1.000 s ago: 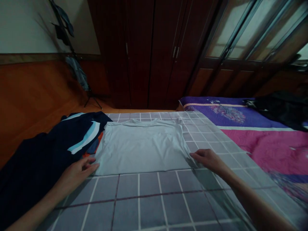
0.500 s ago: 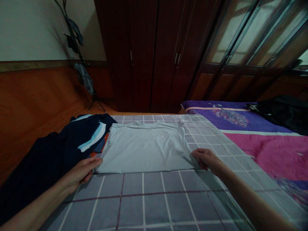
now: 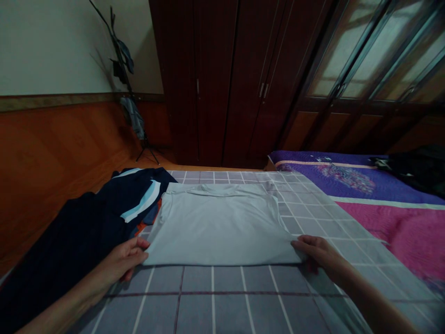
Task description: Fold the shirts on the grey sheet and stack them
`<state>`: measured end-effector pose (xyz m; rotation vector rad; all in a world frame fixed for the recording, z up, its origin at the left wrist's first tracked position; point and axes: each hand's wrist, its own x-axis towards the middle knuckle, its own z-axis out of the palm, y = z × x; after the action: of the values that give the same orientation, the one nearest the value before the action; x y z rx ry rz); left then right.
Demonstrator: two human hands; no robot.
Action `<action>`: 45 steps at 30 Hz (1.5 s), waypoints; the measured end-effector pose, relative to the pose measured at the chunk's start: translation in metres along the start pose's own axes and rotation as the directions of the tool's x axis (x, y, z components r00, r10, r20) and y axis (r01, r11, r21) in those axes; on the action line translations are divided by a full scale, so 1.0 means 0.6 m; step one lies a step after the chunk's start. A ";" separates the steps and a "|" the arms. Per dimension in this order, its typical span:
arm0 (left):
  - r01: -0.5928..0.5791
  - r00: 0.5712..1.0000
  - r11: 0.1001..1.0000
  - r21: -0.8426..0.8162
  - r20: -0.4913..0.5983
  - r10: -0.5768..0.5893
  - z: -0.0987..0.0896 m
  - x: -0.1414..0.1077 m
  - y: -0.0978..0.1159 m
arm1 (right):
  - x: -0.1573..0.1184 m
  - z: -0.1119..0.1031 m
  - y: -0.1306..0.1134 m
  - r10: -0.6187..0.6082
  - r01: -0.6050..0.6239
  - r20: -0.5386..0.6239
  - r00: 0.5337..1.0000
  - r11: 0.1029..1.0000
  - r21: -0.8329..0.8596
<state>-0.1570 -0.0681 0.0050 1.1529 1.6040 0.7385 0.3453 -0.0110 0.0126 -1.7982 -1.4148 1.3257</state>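
A light grey T-shirt (image 3: 222, 227) lies folded into a wide rectangle on the checked bedsheet (image 3: 198, 308), its neckline at the far side. My left hand (image 3: 130, 257) pinches the shirt's near left corner between thumb and fingers. At the near right corner, my right hand (image 3: 318, 253) grips the fabric the same way. The near edge runs fairly straight between both hands, and the cloth looks mostly smooth with slight creases near the right side.
Dark navy clothing (image 3: 93, 218) with white and light-blue stripes is heaped at the left. A purple and pink bedcover (image 3: 392, 222) spreads on the right, with a black garment (image 3: 417, 169) on it. Behind stand a dark wardrobe (image 3: 215, 93) and a coat stand (image 3: 121, 65).
Both hands have drawn the shirt's near edge toward me, and the shirt lies flatter with fewer wrinkles. The camera view has shifted slightly to the left.
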 end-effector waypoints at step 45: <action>-0.790 0.568 0.312 0.527 0.440 0.695 0.262 0.146 0.119 | 0.312 0.345 -0.339 -0.462 0.346 0.131 0.877 0.417 -0.841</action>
<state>0.0093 0.0287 -0.0159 2.5804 1.1450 0.5849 0.0675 0.1942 0.0247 -1.7713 -2.4999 0.1791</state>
